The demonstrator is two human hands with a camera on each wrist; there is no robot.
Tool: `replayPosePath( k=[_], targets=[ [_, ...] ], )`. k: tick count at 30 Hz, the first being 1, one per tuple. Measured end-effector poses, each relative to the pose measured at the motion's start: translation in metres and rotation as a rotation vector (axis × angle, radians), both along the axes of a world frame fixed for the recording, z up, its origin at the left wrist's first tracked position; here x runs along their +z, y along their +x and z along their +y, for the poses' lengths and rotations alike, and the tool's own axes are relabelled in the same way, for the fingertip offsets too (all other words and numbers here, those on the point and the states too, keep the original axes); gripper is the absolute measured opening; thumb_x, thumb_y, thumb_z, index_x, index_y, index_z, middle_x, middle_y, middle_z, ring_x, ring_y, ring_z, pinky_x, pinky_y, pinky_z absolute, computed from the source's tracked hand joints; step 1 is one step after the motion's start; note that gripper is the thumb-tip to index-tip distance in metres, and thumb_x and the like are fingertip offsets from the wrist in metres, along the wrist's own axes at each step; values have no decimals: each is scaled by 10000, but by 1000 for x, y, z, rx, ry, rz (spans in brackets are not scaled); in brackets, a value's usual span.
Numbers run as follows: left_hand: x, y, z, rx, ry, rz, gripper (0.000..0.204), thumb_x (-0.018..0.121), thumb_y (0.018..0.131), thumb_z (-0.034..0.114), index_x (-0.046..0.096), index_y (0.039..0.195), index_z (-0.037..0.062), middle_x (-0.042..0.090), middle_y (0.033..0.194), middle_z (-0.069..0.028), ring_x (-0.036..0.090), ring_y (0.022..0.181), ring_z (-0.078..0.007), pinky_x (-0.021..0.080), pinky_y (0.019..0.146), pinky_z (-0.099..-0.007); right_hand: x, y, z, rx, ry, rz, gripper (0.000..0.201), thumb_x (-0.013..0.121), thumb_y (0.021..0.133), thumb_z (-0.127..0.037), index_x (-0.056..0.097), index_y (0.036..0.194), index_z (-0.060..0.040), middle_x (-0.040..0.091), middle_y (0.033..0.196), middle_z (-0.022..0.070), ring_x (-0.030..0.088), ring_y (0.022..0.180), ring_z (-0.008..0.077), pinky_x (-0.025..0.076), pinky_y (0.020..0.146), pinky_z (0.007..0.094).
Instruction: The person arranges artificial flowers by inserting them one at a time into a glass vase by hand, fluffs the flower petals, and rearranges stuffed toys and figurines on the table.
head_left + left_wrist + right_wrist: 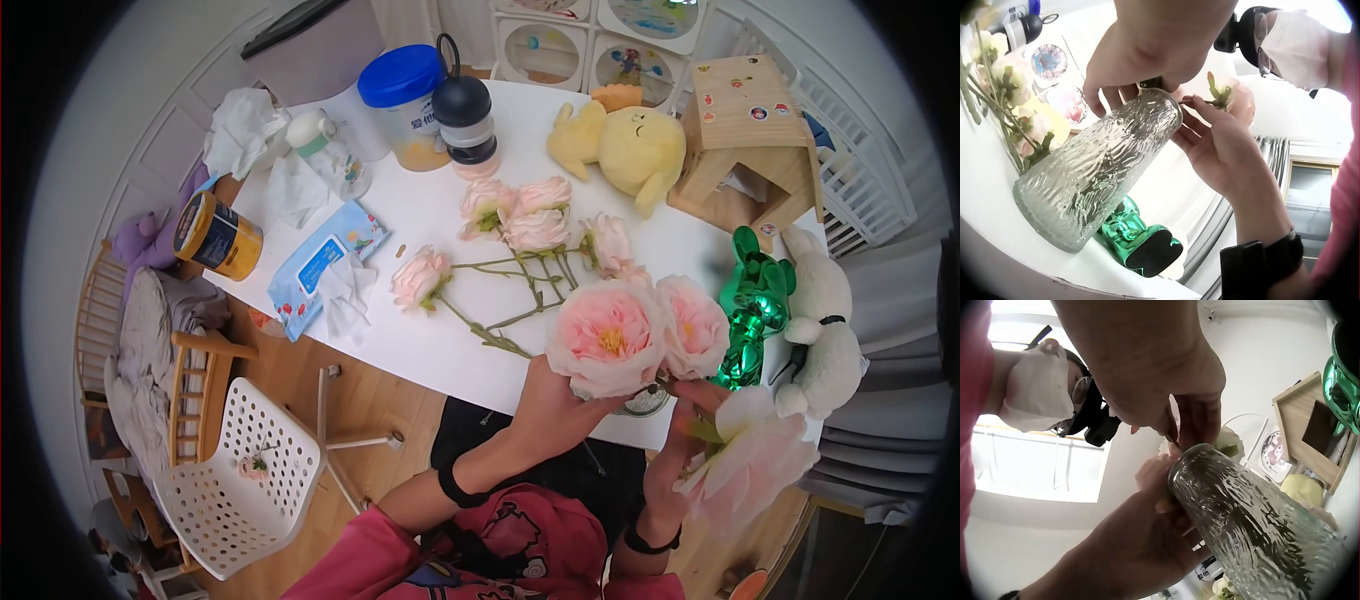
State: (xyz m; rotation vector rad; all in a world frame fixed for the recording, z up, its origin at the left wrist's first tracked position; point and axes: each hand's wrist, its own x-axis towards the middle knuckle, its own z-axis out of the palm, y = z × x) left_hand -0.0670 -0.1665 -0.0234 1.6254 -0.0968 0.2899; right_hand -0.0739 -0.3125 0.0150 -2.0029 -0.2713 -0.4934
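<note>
A ribbed clear glass vase (1100, 172) stands at the table's front edge, with two large pale pink roses (610, 335) at its mouth. My left hand (560, 405) is at the vase's neck, fingers curled about the rim beneath the blooms. Between thumb and fingers, my right hand (1222, 144) pinches the stem of another pink rose (750, 465) beside the rim. That stem crosses the vase's lip, its bloom hanging outward to the right. In the right wrist view the left hand (1135, 544) lies below the neck, and the right hand (1179, 394) comes from above.
More pink roses (535, 215) with long stems lie mid-table. A shiny green bear figure (750, 310) and white plush toy (830, 330) stand right of the vase. Wipes (325, 265), a blue-lidded tub (400, 110), a yellow plush (640, 155) and a wooden house (745, 140) sit farther off.
</note>
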Motion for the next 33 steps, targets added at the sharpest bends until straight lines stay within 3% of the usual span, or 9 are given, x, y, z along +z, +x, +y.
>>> replayPosePath(
  k=[1, 6, 8, 11, 12, 14, 20, 30, 33],
  targets=[
    [-4, 0, -1, -14, 25, -52, 342, 727, 771, 14, 604, 1089, -2, 638, 1086, -89, 609, 1004, -194, 477, 890, -323, 12, -1, 9, 32, 68, 66, 102, 546, 894, 27, 590, 986, 21, 605, 968, 107, 600, 870, 215, 476, 778, 304],
    [-8, 0, -10, 37, -91, -34, 311, 692, 802, -7, 599, 1099, -15, 640, 1081, -75, 601, 1011, -166, 475, 878, -308, -24, 2, -4, 35, -43, 4, 139, 618, 895, -49, 608, 1021, 10, 632, 1022, 104, 604, 915, 212, 476, 817, 330],
    [-7, 1, -12, 42, -140, -16, 304, 682, 811, -12, 597, 1102, -19, 641, 1082, -72, 597, 1015, -156, 476, 871, -302, -31, 0, -6, -157, -477, -205, 253, 652, 880, -72, 600, 1109, 21, 636, 1081, 119, 604, 971, 252, 470, 854, 366],
    [-8, 4, -15, 61, -256, 30, 238, 688, 817, 37, 661, 1050, -2, 698, 992, -88, 660, 907, -176, 509, 780, -309, -26, 3, -6, -91, -1015, -480, 336, 667, 876, -92, 579, 1175, 33, 634, 1114, 133, 595, 1005, 269, 461, 882, 389],
    [-11, 3, -15, 42, -242, 37, 238, 672, 830, 35, 652, 1065, -5, 689, 1007, -87, 648, 916, -176, 503, 786, -309, -27, 3, -4, -90, -1015, -480, 336, 667, 876, -92, 579, 1175, 33, 634, 1114, 133, 595, 1005, 269, 461, 882, 389],
    [-13, 2, -16, 23, -230, 45, 239, 656, 844, 32, 643, 1080, -8, 680, 1021, -86, 637, 924, -176, 498, 792, -309, -32, 1, 1, -79, -282, -84, 305, 636, 896, -67, 572, 1174, 41, 627, 1118, 137, 599, 1004, 225, 466, 875, 355],
    [-17, -1, -19, -21, -207, 30, 262, 620, 869, 16, 609, 1129, -14, 643, 1095, -103, 600, 1014, -193, 474, 850, -314, -49, 10, 6, -69, 408, 114, 390, 589, 910, -5, 461, 1271, 68, 605, 1150, 142, 600, 1011, 167, 461, 894, 294],
    [-19, -4, -21, -36, -248, 19, 277, 608, 879, 11, 592, 1154, -22, 637, 1121, -100, 597, 1035, -192, 465, 886, -318, -31, 7, 10, 130, 701, 357, 524, 610, 860, 37, 396, 1338, 55, 534, 1268, 133, 523, 1175, 217, 400, 1011, 349],
    [-21, -4, -21, -42, -267, 26, 284, 609, 880, 11, 588, 1161, -26, 635, 1130, -100, 595, 1044, -190, 463, 894, -318, -37, 6, 11, 84, 766, 238, 483, 650, 838, 30, 455, 1279, 53, 568, 1149, 97, 565, 946, 136, 464, 799, 247]
  ],
)
